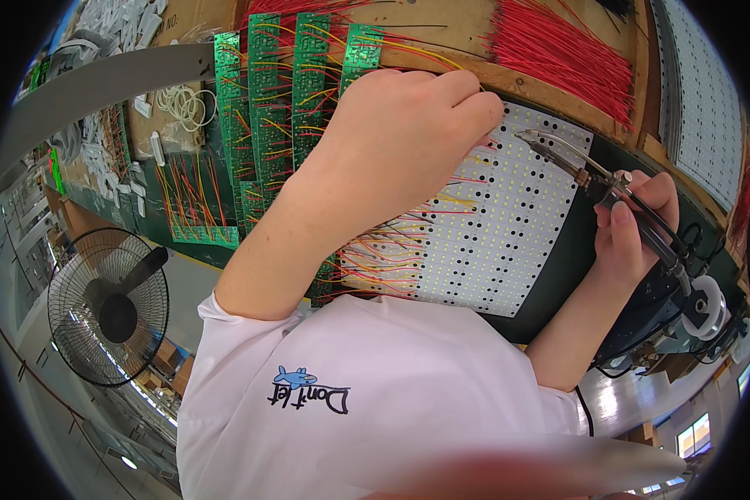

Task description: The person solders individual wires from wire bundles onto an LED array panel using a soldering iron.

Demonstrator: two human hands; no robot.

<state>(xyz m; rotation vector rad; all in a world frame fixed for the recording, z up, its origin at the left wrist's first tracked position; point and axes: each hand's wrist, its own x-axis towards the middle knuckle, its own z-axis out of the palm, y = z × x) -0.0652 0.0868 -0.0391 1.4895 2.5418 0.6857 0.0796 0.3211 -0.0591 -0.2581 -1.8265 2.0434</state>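
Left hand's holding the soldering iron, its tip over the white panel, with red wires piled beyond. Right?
Wrong hand: in the head view, the right hand holds the soldering iron. Its tip is over the white panel, with red wires piled beyond.

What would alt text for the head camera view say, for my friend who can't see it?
A person's right hand holds a soldering iron over a dotted white panel, while the left hand, fingertips hidden, is over the panel's upper part. Wired green circuit boards lie to the left; a red wire bundle lies beyond.
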